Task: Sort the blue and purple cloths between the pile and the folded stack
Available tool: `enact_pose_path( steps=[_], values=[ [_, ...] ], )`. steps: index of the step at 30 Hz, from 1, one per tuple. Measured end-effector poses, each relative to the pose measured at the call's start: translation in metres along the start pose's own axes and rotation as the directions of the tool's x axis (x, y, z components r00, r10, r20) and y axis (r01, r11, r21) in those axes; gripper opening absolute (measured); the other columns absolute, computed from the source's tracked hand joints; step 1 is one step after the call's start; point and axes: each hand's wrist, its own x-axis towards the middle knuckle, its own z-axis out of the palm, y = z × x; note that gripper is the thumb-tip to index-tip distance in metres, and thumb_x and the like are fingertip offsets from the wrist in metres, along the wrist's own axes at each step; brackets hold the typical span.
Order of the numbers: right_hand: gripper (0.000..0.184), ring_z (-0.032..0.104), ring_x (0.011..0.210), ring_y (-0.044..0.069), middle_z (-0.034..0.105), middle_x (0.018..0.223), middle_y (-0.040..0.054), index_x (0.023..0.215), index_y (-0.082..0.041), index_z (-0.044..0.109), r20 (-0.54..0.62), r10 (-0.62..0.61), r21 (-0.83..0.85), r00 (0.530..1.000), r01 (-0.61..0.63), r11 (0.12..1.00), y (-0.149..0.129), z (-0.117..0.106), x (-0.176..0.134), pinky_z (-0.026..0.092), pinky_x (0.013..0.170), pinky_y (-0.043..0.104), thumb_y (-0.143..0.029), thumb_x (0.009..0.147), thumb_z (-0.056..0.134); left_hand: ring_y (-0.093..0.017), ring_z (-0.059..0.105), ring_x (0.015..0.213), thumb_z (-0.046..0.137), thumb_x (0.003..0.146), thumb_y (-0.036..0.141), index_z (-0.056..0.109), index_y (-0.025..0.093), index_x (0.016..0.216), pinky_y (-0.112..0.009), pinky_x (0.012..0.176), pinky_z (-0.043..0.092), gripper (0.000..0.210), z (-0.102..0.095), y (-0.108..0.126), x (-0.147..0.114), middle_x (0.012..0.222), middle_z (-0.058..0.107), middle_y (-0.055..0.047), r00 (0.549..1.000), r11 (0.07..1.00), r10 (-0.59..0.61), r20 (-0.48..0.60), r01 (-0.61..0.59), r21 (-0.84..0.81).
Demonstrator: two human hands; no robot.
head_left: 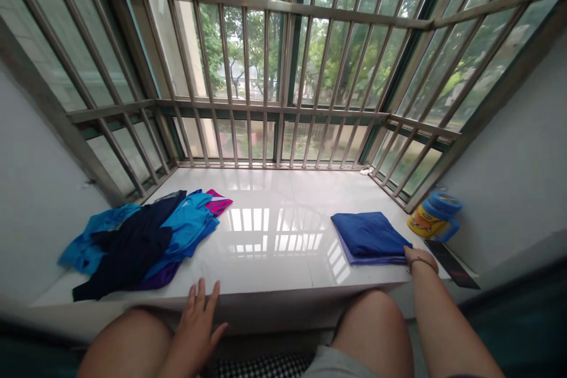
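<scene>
My left hand [200, 320] is near the front edge of the white ledge, above my left knee, with its fingers spread and nothing in it. My right hand [419, 258] is closed at the front right corner of a folded blue garment [370, 234]; its fingertips are partly hidden. Beneath that garment shows the edge of a lighter purple-blue folded cloth [352, 257]. To the left lies a loose heap of clothes: a dark navy garment [133, 242], bright blue ones [188, 221], a pink piece [218, 205] and a purple one [163, 276].
A blue and yellow cartoon jug [436, 215] stands by the right wall. Beside it lies a flat black object [452, 264], possibly a phone. Metal window bars [279, 109] enclose the back and sides of the white ledge [270, 189]. My knees are against its front.
</scene>
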Motion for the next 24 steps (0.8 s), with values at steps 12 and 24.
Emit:
enact_pose_path(
  steps=[12,24],
  values=[
    [0.039,0.071,0.124,0.027,0.073,0.134,0.0154,0.137,-0.018,0.065,0.124,-0.601,0.394,0.789,0.517,0.760,-0.222,0.045,-0.115,0.055,0.110,0.043,-0.027,0.109,0.038,-0.032,0.057,0.148,0.051,0.094,0.074,0.063,0.023,0.146,-0.048,0.127,0.042,0.074,-0.039,0.064,0.012,0.155,0.064,-0.013,0.971,0.599,0.106,0.212,0.108,-0.793],
    [0.021,0.068,0.121,0.025,0.076,0.126,0.0097,0.120,-0.021,0.072,0.564,-0.721,0.497,0.403,0.531,0.686,-0.252,0.069,-0.217,0.048,0.112,0.040,-0.018,0.103,0.058,-0.033,0.074,0.118,0.077,0.060,0.091,0.064,0.021,0.120,-0.043,0.096,0.055,0.092,0.005,0.107,-0.006,0.133,0.076,-0.020,0.840,0.138,-0.015,0.543,0.539,-0.831]
  ],
)
